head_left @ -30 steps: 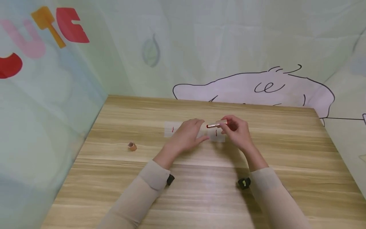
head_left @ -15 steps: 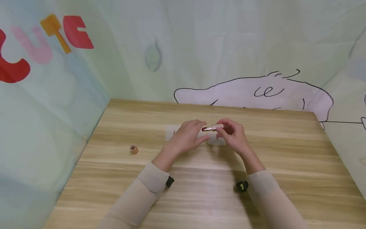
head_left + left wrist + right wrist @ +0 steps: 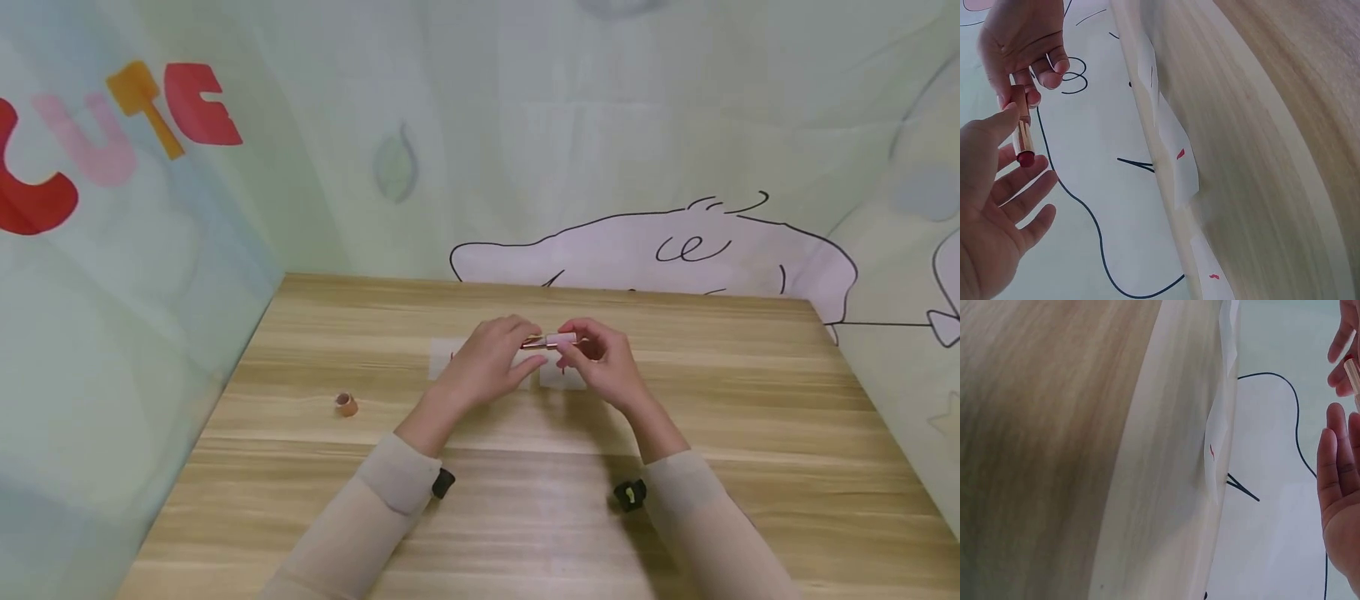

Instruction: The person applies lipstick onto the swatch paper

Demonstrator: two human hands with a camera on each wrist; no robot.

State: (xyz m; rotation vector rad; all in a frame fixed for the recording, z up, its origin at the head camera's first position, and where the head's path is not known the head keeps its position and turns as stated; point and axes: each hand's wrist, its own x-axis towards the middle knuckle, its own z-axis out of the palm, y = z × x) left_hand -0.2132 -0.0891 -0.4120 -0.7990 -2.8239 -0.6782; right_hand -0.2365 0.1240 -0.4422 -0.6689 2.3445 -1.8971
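Observation:
My right hand (image 3: 606, 364) grips the lipstick (image 3: 561, 340) by its base, holding it level above the table with the red tip pointing left. My left hand (image 3: 489, 360) is around the tip end, its thumb and fingers spread to either side. In the left wrist view the bare red bullet (image 3: 1025, 159) shows, and the left fingers (image 3: 1025, 194) lie loosely bent beside it. Beneath the hands are small white papers bearing short red marks, one at left (image 3: 441, 360) and one at right (image 3: 561, 379); the left hand partly covers the papers on its side.
A small copper-coloured cap (image 3: 346, 405) stands on the wooden table (image 3: 300, 508), left of the papers. Behind the table hangs a printed cloth (image 3: 495, 150), with another along the left side. Dark devices (image 3: 630, 495) are strapped at both wrists.
The right hand has brought the lipstick leftward, its tip now between the left thumb and fingers. The left hand has stayed nearly in place. The head view has tilted slightly up.

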